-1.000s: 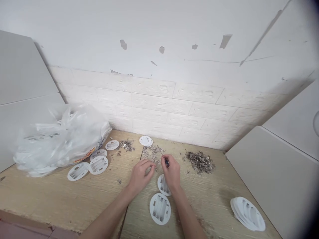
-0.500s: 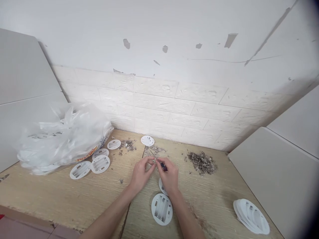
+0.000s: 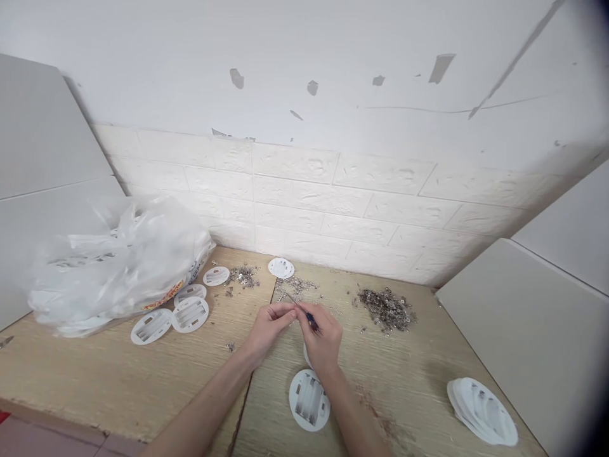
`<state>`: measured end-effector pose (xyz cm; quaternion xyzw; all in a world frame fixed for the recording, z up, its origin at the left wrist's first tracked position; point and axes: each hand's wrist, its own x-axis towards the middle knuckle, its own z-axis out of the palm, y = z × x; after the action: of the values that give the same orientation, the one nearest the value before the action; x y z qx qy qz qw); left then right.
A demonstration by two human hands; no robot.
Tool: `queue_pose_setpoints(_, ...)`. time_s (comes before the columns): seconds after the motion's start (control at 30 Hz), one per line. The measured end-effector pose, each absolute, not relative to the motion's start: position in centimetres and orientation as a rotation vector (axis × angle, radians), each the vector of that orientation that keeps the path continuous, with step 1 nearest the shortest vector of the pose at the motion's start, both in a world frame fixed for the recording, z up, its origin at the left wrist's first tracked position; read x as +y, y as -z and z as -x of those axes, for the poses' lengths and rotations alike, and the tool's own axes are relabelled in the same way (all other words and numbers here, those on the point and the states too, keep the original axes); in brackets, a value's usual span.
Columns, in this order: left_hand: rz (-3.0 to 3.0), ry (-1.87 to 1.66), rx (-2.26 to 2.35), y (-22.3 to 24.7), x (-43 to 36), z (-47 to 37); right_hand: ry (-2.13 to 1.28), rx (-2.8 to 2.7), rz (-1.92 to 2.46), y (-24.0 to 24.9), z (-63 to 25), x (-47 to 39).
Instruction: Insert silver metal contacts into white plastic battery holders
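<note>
Over the middle of the table my two hands meet at the fingertips. My right hand (image 3: pixel 322 334) is closed around a thin screwdriver (image 3: pixel 311 319) with a dark handle, its metal shaft pointing up and left. My left hand (image 3: pixel 271 327) is pinched, thumb against fingers, touching the right fingertips; whatever it holds is too small or hidden to name. Just below my hands lies a round white plastic battery holder (image 3: pixel 309 400) with long slots and metal contacts. Another white disc is mostly covered by my right hand. Beyond my fingers are scattered small metal pieces (image 3: pixel 297 287).
A clear plastic bag (image 3: pixel 124 266) filled with white discs stands at left, several loose discs (image 3: pixel 190 315) beside it. A heap of metal pieces (image 3: pixel 386 309) lies right of my hands. A stack of white discs (image 3: pixel 483 411) sits at lower right. A brick-patterned wall borders the back.
My left fingers have closed and come together with the right fingertips. The screwdriver stays in my right hand, and the view has shifted slightly.
</note>
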<state>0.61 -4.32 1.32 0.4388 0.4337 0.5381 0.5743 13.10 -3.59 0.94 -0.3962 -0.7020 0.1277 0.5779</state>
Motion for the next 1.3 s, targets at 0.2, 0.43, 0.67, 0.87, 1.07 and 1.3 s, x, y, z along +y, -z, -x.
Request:
queue_pose_setpoints(0.2,-0.997,-1.274,1.035,-1.5,-4.4,-0.7,-0.381,-1.623,0.938,-0.8,-13.0,-3.5)
queue_pose_setpoints(0.43,-0.927,-1.27,1.079,-1.5,-4.4,-0.6,-0.487,-1.68,0.944,-1.1,-13.0,-3.4)
queue_pose_setpoints(0.67,-1.1,-1.308,1.167,-1.7,-4.3,-0.6,-0.593,-1.68,1.02,-1.4,-13.0,-3.5)
queue_pose_setpoints(0.87,-1.14,-1.313,1.16,-1.1,-4.1,-0.5,-0.672,-1.628,1.026,-1.6,-13.0,-3.3)
queue_pose_setpoints(1.07,-1.182,-1.322,1.155,-1.1,-4.1,-0.5,-0.679,-1.567,1.06,-1.4,-13.1,-3.0)
queue_pose_setpoints(1.3,-1.213,-1.357,1.183,-0.6,-3.9,-0.5,-0.717,-1.605,1.058,-1.1,-13.1,-3.0)
